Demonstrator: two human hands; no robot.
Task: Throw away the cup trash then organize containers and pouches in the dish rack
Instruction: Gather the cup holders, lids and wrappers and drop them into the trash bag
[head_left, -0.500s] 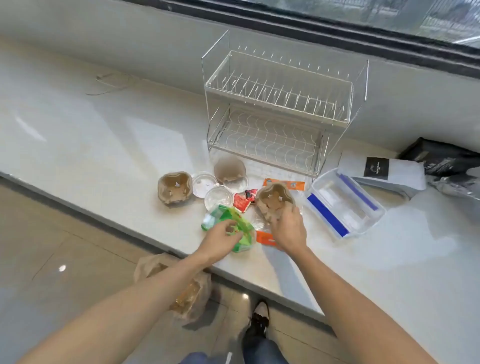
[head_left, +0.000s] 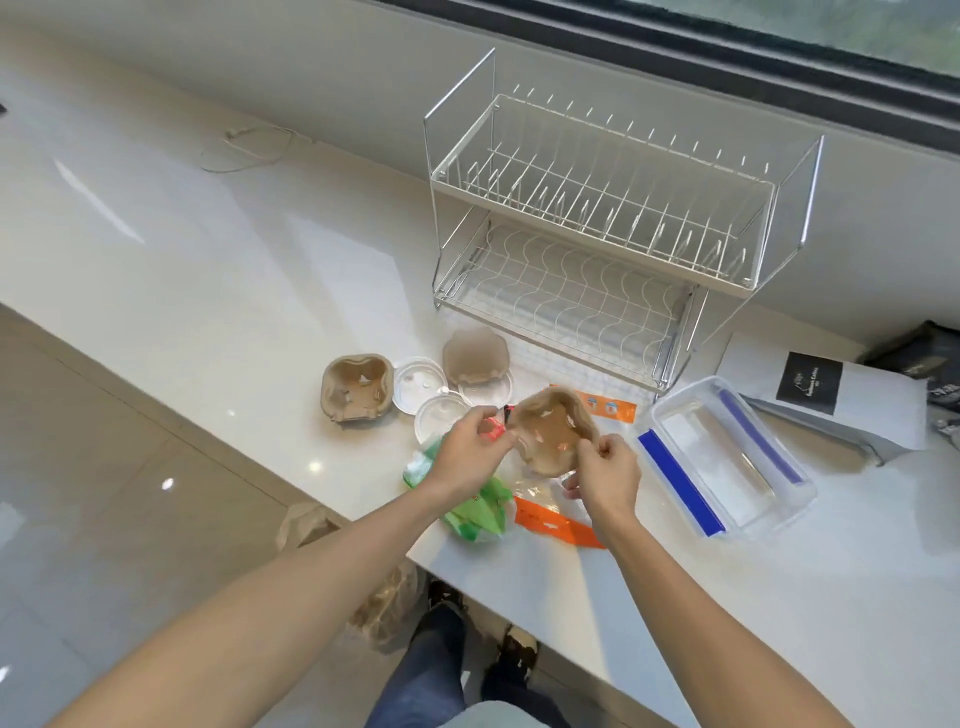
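Note:
My right hand (head_left: 605, 478) grips the near rim of a brown pulp cup holder (head_left: 550, 426), lifting it off the white counter. My left hand (head_left: 470, 452) pinches a small red packet (head_left: 493, 428) beside that holder. Under my left wrist lies a green pouch (head_left: 475, 512). A clear zip bag with an orange strip (head_left: 556, 525) lies beneath my right hand. Two more pulp cup holders (head_left: 356, 389) (head_left: 475, 356) and clear plastic lids (head_left: 418, 384) sit to the left. The two-tier wire dish rack (head_left: 597, 223) stands behind, with nothing on its shelves.
A clear container with blue clips (head_left: 727, 457) lies right of my hands. A white pouch with a black label (head_left: 810, 395) and a dark pouch (head_left: 924, 348) rest further right. A brown paper bag (head_left: 384, 608) stands on the floor below the counter edge. A wire (head_left: 244, 148) lies far left.
My left hand left the green pouch and now pinches the red packet. My right hand raised the pulp cup holder off the counter.

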